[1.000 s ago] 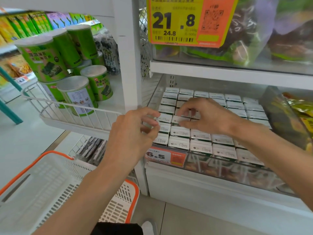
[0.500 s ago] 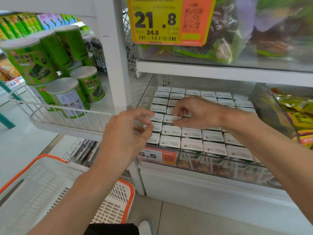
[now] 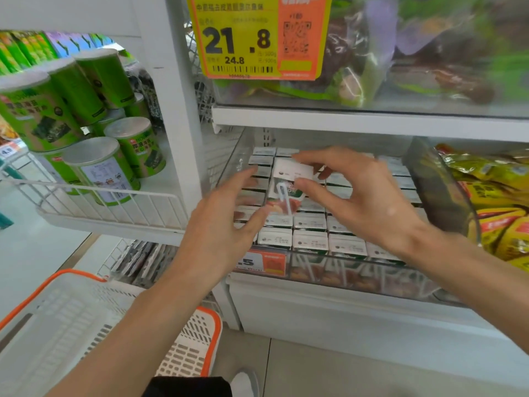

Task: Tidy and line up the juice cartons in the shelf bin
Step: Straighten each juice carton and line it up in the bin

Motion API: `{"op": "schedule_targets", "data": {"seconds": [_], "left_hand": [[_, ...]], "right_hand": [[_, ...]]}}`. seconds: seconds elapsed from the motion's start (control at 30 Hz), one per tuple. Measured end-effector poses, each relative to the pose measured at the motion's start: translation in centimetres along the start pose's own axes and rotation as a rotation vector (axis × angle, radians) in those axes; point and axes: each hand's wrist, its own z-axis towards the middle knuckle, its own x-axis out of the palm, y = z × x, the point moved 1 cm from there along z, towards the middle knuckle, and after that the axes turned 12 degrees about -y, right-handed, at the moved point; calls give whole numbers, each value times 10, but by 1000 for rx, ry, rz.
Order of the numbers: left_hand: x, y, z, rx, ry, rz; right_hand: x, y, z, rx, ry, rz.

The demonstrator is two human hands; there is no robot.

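From my head camera, my right hand (image 3: 363,202) pinches one juice carton (image 3: 286,184) between thumb and fingers. The carton is up above the other cartons (image 3: 310,239), with its straw facing me. The others stand in neat rows in the clear shelf bin (image 3: 357,273). My left hand (image 3: 220,224) is wide open with fingers spread, holding nothing, just beside the carton's bottom. I cannot tell if it touches. A white and orange basket (image 3: 57,325) sits low on my left.

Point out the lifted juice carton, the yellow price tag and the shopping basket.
lifted juice carton (image 3: 289,169): head view, white top face.
yellow price tag (image 3: 237,41): head view, printed digits.
shopping basket (image 3: 219,339): head view, orange rim.
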Motion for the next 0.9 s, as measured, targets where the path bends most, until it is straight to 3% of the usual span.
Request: {"op": "schedule_targets", "data": {"seconds": [0.17,0.4,0.9], "left_hand": [[12,-11,-3,60,212,-147],[25,-22,-7,-24,227,-330],[31,-30,-16,-51,343,-377]], "right_hand": [[-14,13,-28,254,-17,198],[-30,13,-55,627,-107,516],[-38,12,-68,784,-141,555]]}}
